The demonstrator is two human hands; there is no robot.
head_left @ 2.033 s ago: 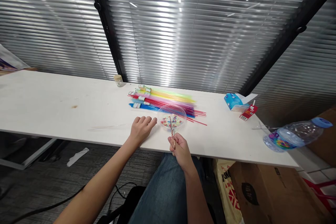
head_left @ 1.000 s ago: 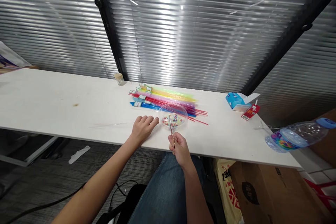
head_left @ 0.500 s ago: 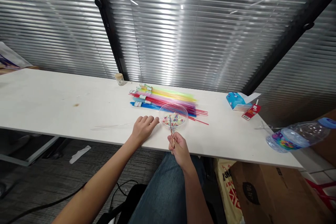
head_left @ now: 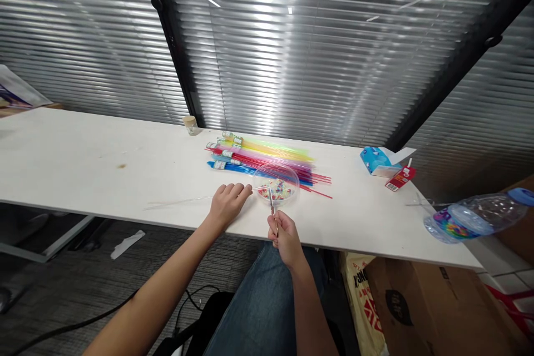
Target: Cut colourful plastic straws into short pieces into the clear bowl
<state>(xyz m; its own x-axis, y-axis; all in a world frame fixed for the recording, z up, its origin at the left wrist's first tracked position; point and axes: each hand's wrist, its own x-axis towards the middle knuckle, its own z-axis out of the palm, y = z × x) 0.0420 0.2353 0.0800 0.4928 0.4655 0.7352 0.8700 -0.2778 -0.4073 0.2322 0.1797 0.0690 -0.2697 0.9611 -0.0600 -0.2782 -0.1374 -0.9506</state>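
My left hand (head_left: 228, 204) is closed around thin clear straws (head_left: 183, 200), whose long ends trail left over the table while the short ends point right, over a clear round bowl (head_left: 297, 186). Small multicoloured cut pieces (head_left: 277, 190) lie in the bowl. My right hand (head_left: 286, 235) grips scissors (head_left: 273, 210) by copper-coloured handles. Their blades reach up over the bowl's near side and meet the tips of the straws. Just behind the bowl lie bundles of coloured straws (head_left: 258, 156) in yellow, pink, red and blue, with paper labels at their left ends.
A small jar (head_left: 191, 125) with a pale lid stands at the table's back edge. To the right are a blue tissue box (head_left: 377, 161), a red carton (head_left: 400, 178) and a large plastic bottle (head_left: 471, 217). A cardboard box (head_left: 434, 306) sits below the table's edge.
Both hands keep nearly the same place over the table. The scissor blades look closer together at the straw tips than before. The view has shifted very slightly.
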